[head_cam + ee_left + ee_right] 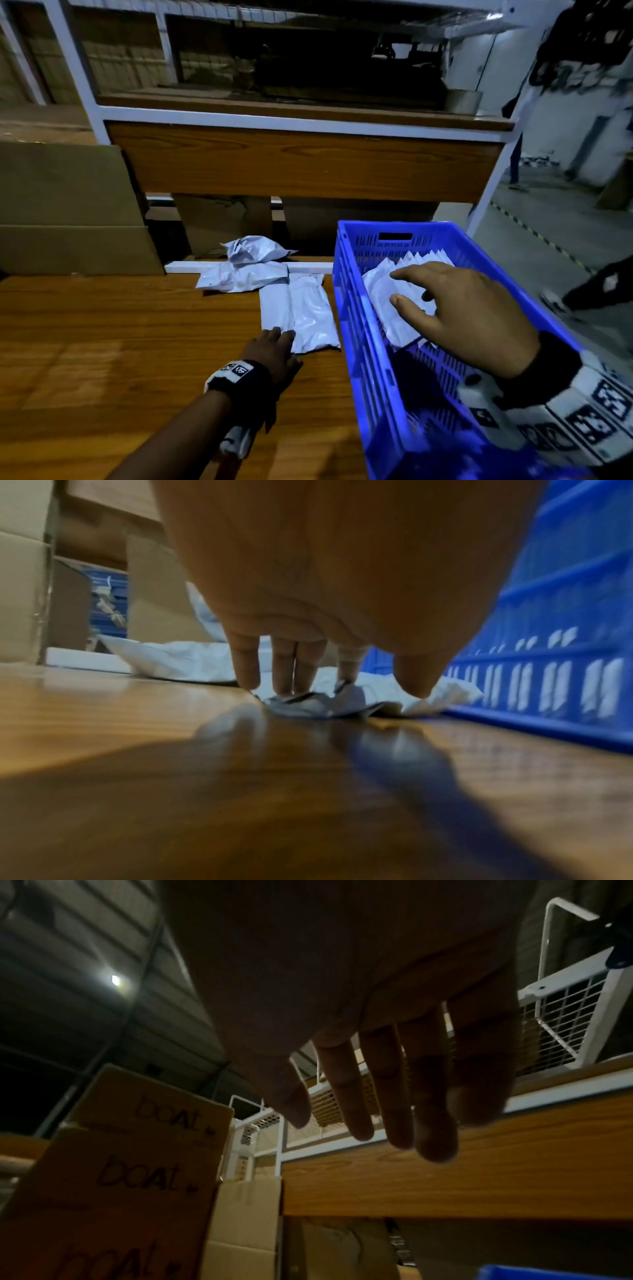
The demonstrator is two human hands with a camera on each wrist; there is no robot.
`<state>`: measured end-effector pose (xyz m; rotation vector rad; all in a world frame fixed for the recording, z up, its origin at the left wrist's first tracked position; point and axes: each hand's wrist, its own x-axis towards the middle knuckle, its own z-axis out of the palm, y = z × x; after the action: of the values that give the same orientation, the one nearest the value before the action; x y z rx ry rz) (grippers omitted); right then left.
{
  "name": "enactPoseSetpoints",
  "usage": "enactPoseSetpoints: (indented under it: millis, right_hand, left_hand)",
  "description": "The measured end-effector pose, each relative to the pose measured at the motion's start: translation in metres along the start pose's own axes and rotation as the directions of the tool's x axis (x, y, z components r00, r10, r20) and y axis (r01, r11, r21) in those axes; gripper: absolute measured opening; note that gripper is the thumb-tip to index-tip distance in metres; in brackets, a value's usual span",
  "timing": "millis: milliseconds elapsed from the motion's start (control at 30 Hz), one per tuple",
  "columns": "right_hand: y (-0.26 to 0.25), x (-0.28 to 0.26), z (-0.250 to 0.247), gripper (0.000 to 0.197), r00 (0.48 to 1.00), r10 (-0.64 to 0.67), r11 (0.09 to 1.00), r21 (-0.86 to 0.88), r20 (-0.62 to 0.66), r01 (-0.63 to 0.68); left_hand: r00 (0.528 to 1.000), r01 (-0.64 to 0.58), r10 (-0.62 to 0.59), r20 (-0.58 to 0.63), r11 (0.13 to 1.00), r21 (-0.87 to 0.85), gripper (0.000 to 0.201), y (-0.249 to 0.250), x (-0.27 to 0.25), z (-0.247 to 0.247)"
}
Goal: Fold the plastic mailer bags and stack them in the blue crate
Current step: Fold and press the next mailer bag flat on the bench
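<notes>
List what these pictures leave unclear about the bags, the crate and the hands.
- Bags under the right hand: head view, the hand covers part of the stack in the blue crate; count unreadable.
- Crate's near end: head view, dark and blurred.
- Left hand grip on the flat mailer: left wrist view, blurred.
- Right wrist view: dark, shows no bags.

We list: wooden table (102, 342); cardboard boxes (72, 205) behind its far left edge, some marked "boat" (137, 1175); white-framed shelf (301, 116) beyond the table; tape roll (463, 100) on that shelf.

Blue crate (352, 308) near end cropped
</notes>
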<state>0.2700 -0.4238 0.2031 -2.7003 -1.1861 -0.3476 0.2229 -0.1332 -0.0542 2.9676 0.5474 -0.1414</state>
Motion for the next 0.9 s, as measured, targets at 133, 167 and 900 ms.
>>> enactPoseSetpoints:
  millis: [133,167,900]
  right_hand:
    - [-0.039,-0.011,-0.010,0.051,0.993,-0.092,0.996,-0.013,0.072,0.093]
    - [-0.051,-0.014,-0.009,0.050,0.992,-0.102,0.995,-0.015,0.074,0.103]
    - [-0.287,-0.089,0.261,0.065,0.924,-0.073,0.983,0.185,0.374,0.003]
  left_hand:
    - [0.999,-0.049,0.050,0.019,0.998,-0.031,0.054,-0.016,-0.034,-0.013]
    - [0.998,-0.063,0.064,0.024,0.998,-0.032,0.051,-0.021,-0.046,-0.016]
    - [0.910,-0.394,0.337,-0.242,0.884,-0.252,0.019,-0.215,-0.244,-0.013]
